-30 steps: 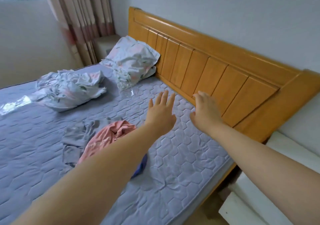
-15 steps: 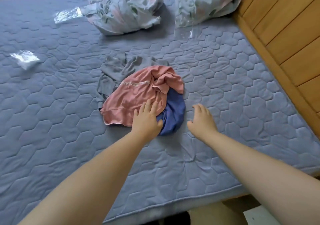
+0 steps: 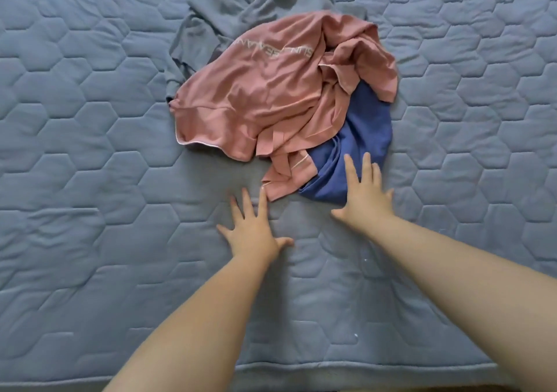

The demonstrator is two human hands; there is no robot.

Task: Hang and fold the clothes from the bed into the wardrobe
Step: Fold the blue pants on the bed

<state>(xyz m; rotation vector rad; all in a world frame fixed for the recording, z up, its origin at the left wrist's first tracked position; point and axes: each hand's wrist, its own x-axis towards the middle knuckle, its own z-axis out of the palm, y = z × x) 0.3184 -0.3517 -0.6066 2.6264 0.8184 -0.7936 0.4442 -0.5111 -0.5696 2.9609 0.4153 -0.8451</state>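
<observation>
Pickup stage; nothing gripped. Pink top (image 3: 271,99) heaped mid-mattress (image 3: 90,180), over blue garment (image 3: 364,138); left hand (image 3: 253,232) at its 6 o'clock, right hand (image 3: 361,201) at 5, fingers spread, straight; next: grasp one garment.

The mattress cover (image 3: 90,150) is matt, quilted cloth stitched in hexagons. The pink shirt (image 3: 265,96), blue garment (image 3: 361,138) and grey garment (image 3: 217,14) are soft, matt, creased fabric.
</observation>
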